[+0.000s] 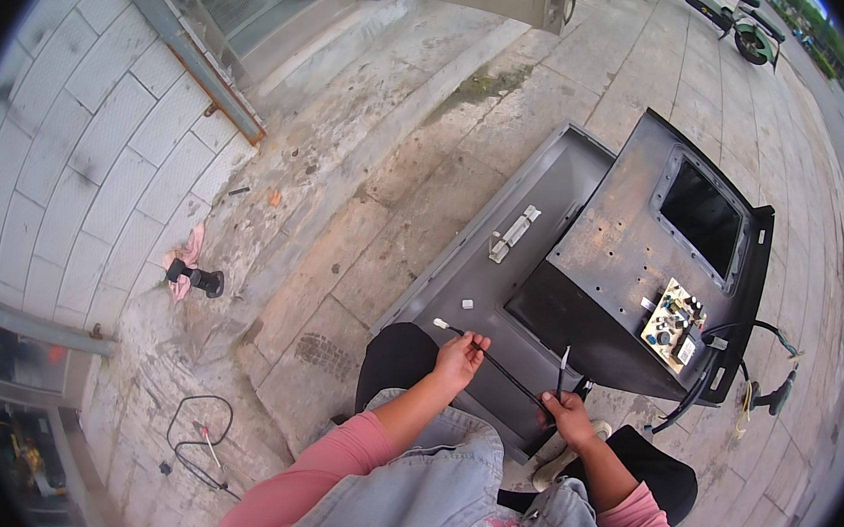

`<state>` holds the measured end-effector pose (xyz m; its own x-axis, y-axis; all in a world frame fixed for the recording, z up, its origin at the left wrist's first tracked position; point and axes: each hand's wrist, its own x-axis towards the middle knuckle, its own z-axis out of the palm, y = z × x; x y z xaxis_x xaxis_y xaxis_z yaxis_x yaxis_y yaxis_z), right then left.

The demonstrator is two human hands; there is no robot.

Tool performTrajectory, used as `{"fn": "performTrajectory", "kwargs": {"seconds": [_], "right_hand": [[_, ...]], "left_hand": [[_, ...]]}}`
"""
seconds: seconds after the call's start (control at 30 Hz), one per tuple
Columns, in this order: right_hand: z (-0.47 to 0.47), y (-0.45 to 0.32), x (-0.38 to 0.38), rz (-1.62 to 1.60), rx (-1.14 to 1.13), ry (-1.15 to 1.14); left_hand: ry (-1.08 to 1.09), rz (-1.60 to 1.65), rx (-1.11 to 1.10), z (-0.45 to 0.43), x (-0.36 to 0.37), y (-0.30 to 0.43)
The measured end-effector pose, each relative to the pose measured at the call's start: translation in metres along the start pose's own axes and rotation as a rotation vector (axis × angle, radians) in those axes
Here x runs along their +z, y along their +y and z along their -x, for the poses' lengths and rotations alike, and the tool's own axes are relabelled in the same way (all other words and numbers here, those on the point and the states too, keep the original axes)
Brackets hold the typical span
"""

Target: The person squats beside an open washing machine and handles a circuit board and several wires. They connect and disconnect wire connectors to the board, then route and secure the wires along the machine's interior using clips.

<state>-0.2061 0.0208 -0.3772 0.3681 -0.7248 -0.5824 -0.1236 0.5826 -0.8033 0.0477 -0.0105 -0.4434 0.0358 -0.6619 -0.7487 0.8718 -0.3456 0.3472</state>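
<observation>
My left hand (461, 359) pinches a thin black cable (510, 377) close to its white plug connector (441, 325). The cable runs across to my right hand (569, 418), which grips its other stretch. From the right fist a slim dark piece with a pale pointed tip (565, 359) sticks up; whether it is a blade or the cable's end I cannot tell. Below both hands lies a grey sheet-metal panel (458, 282). A small white block (467, 304) rests on it, as does a whitish latch-like bracket (515, 234).
A dark metal housing (613, 227) with a framed opening stands on the panel, bearing a circuit board (674, 325). Wires (684, 403) hang off its right side near a dark-handled tool (775, 396). Left on the pavement are a black cord (180, 446), a red-handled screwdriver (209, 444) and a black cylindrical object (198, 279).
</observation>
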Motion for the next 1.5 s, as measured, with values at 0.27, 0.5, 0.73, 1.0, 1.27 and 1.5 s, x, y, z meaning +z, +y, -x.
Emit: {"fn": "performTrajectory", "kwargs": {"seconds": [0.27,0.5,0.73,1.0,1.27,1.5], "right_hand": [[0.024,-0.017,-0.049,0.479,0.036,0.228],[0.03,-0.025,-0.053,0.492,-0.01,0.176],[0.033,-0.028,-0.058,0.482,0.0,0.209],[0.036,-0.036,-0.052,0.439,0.03,0.238],[0.038,-0.043,-0.039,0.389,0.016,0.244],[0.041,-0.043,-0.038,0.391,0.058,0.285]], "left_hand": [[-0.145,-1.946,0.53,0.043,0.012,-0.011],[-0.632,-1.841,0.676,0.064,0.04,-0.034],[-0.399,-1.849,0.426,0.039,0.038,-0.038],[-0.494,-1.61,0.707,0.035,0.033,-0.055],[-0.531,-1.733,0.63,0.021,0.025,-0.05],[-0.347,-1.585,0.765,0.02,0.021,-0.05]]}}
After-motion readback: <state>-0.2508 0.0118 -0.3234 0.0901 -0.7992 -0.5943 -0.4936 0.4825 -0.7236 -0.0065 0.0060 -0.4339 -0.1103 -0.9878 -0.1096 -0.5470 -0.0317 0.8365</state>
